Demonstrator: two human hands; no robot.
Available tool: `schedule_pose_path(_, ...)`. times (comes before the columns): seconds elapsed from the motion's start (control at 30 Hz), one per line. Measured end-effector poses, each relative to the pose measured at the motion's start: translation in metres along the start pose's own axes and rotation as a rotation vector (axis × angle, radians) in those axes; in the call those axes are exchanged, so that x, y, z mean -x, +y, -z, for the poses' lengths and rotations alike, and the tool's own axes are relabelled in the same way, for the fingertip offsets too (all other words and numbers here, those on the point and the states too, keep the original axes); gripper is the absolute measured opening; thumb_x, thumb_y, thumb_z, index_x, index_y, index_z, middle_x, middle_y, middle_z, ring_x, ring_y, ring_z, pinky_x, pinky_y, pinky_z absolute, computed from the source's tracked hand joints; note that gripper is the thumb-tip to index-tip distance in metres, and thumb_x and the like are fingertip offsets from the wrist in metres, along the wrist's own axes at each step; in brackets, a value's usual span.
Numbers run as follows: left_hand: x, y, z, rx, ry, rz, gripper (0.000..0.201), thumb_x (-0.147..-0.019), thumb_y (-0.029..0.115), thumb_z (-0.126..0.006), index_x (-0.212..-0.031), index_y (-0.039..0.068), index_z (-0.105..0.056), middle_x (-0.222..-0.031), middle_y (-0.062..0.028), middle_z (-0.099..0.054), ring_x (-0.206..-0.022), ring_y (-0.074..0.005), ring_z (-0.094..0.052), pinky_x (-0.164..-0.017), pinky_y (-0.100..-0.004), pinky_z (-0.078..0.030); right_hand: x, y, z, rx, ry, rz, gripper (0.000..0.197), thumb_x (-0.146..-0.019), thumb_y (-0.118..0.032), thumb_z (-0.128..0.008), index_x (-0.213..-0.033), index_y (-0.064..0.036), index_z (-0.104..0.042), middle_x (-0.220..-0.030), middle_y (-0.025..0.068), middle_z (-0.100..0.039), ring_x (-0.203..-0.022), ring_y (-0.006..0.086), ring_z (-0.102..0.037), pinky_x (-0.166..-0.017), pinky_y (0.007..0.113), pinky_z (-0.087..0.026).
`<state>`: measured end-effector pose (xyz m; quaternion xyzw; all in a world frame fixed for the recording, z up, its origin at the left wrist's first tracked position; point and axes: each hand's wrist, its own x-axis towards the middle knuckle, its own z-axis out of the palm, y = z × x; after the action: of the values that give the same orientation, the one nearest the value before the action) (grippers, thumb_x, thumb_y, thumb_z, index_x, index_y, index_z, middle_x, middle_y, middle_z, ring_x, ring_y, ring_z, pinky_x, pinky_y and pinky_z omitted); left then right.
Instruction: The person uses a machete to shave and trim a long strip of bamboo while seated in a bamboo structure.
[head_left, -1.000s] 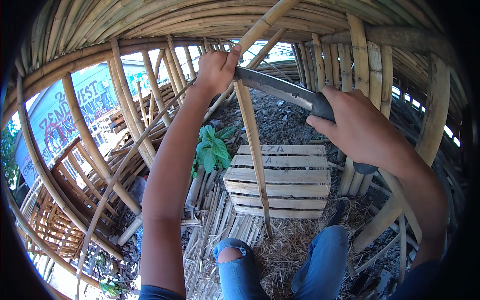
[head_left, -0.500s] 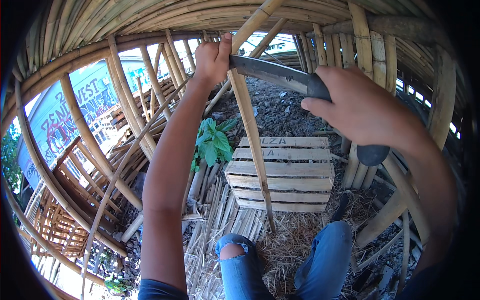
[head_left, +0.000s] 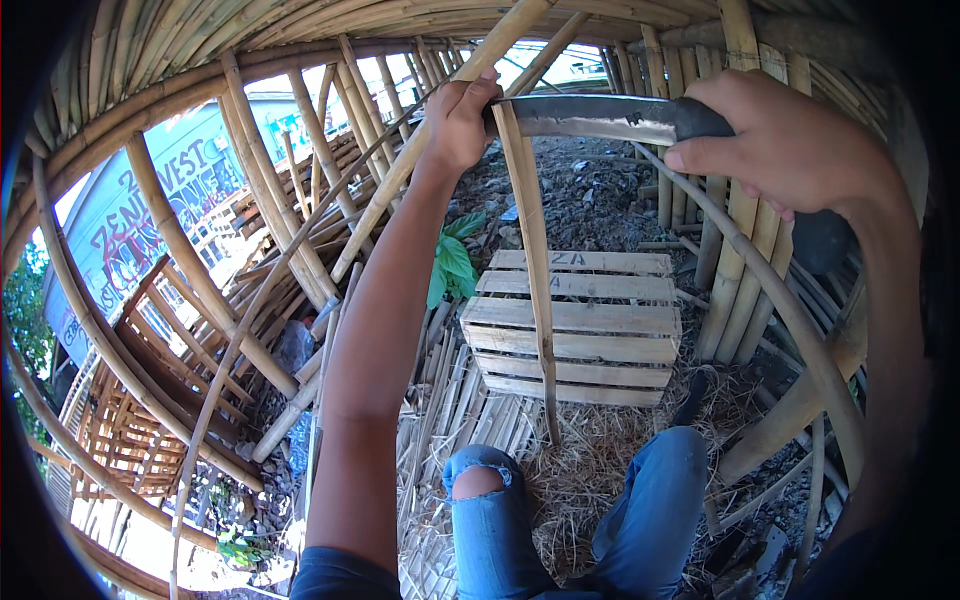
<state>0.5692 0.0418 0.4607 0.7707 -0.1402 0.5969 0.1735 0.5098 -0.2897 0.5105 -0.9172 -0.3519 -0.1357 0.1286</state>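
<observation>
My right hand grips the black handle of a machete; a rounded black piece shows just below that hand. The blade runs leftward, nearly level, across the top of a split bamboo strip. My left hand is closed in a fist around the blade's far end, beside the strip's top; the fingers partly hide what lies inside it. The strip stands almost upright, its lower end on the straw between my knees and a slatted wooden crate.
Bamboo poles form a framework at left and overhead. A bent branch leans at right. Split bamboo pieces lie beside my left knee. A green leafy plant grows behind the crate, with dark rubble beyond.
Both hands and the machete have shifted rightward in view, and the blade has turned from sloping down to the right to nearly level. The strip's top has moved right too.
</observation>
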Motion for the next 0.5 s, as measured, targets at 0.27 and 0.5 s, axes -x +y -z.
schedule_pose_path(0.27, 0.004, 0.033, 0.008, 0.041, -0.179, 0.399, 0.062, -0.091, 0.053, -0.044, -0.094, -0.004, -0.07, -0.071, -0.021, -0.063, -0.072, -0.0279, -0.063, -0.071, -0.035, -0.046, -0.005, 0.013, -0.019, -0.085, -0.064, -0.003, 0.037, -0.085, -0.032, -0.065, -0.084, 0.0042, -0.058, -0.063, 0.012, -0.056, -0.056, 0.0208, -0.058, -0.055, 0.039, -0.046)
schedule_pose_path(0.5, 0.0, 0.025, 0.013, -0.225, -0.07, 0.069, 0.065, -0.094, 0.051, -0.037, -0.079, -0.003, -0.071, -0.063, -0.0218, -0.062, -0.07, -0.0334, -0.063, -0.069, -0.0385, -0.045, 0.002, 0.021, -0.056, 0.006, 0.227, 0.145, 0.029, -0.089, -0.026, -0.062, -0.089, 0.0038, -0.059, -0.064, 0.0137, -0.059, -0.06, 0.0256, -0.063, -0.06, 0.038, -0.05)
